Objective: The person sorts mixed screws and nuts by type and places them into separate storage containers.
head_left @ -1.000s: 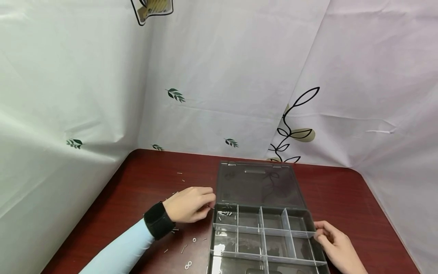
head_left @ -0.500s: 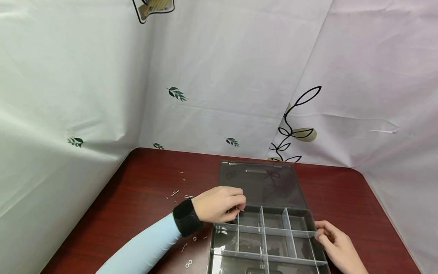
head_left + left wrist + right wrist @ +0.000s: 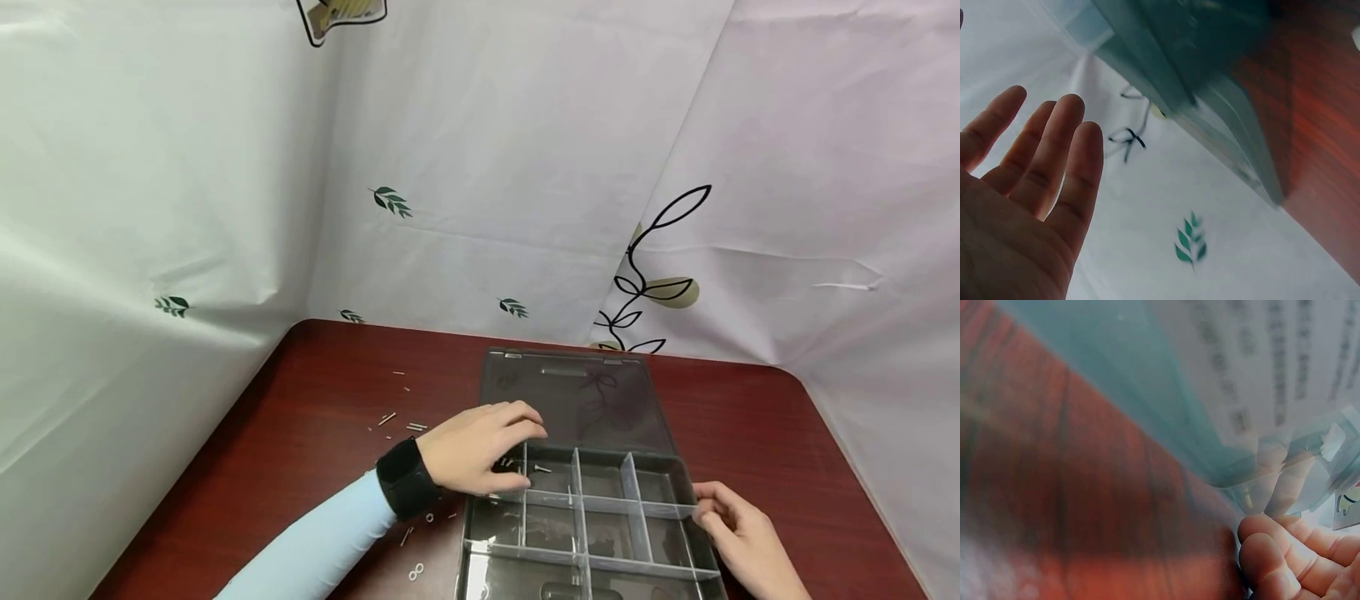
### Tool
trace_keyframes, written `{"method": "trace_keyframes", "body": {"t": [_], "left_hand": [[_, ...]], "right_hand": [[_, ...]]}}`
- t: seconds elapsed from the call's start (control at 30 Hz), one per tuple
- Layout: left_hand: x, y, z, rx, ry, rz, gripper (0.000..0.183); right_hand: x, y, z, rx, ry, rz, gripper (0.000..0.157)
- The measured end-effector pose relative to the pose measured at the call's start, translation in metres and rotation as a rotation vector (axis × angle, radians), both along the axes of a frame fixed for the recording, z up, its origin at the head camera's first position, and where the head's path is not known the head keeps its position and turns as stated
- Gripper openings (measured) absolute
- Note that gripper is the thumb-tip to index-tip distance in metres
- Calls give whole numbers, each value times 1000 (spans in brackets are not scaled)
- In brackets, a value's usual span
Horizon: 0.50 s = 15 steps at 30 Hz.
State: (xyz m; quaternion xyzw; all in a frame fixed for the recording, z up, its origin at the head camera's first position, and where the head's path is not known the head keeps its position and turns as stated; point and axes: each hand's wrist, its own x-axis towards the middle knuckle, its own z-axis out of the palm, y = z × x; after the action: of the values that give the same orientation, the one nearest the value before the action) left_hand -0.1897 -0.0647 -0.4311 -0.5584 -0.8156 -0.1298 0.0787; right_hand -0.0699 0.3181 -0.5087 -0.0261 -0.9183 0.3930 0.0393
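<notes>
My left hand is over the back left of a grey see-through compartment box, fingers apart and holding nothing. In the left wrist view its fingers stand extended beside the box. A screw lies in the second compartment of the back row. More small metal screws show in the back left compartment, partly hidden by the hand. At the box's right side wall, my right hand grips the edge with bent fingers; the right wrist view has its fingertips against the clear wall.
The box's lid lies folded back behind it. Loose screws, several thin metal pieces and ring-shaped nuts are scattered left of the box on the red-brown table. A white patterned cloth hangs behind.
My left hand has moved right from the table beside the box to over its back compartments, and its fingers have spread. A screw now lies in the second compartment. The right hand stays put.
</notes>
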Motion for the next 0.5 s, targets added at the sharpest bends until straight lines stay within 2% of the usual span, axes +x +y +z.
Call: {"method": "trace_keyframes", "body": {"t": [0.3,0.5], "left_hand": [[-15,-47,2,18,7,142,54],[-28,-89,-7,24,-2,251,45]], "right_hand": [[0,0,0,4,5,1,26],[2,0,-3,22,54,2,24]]}}
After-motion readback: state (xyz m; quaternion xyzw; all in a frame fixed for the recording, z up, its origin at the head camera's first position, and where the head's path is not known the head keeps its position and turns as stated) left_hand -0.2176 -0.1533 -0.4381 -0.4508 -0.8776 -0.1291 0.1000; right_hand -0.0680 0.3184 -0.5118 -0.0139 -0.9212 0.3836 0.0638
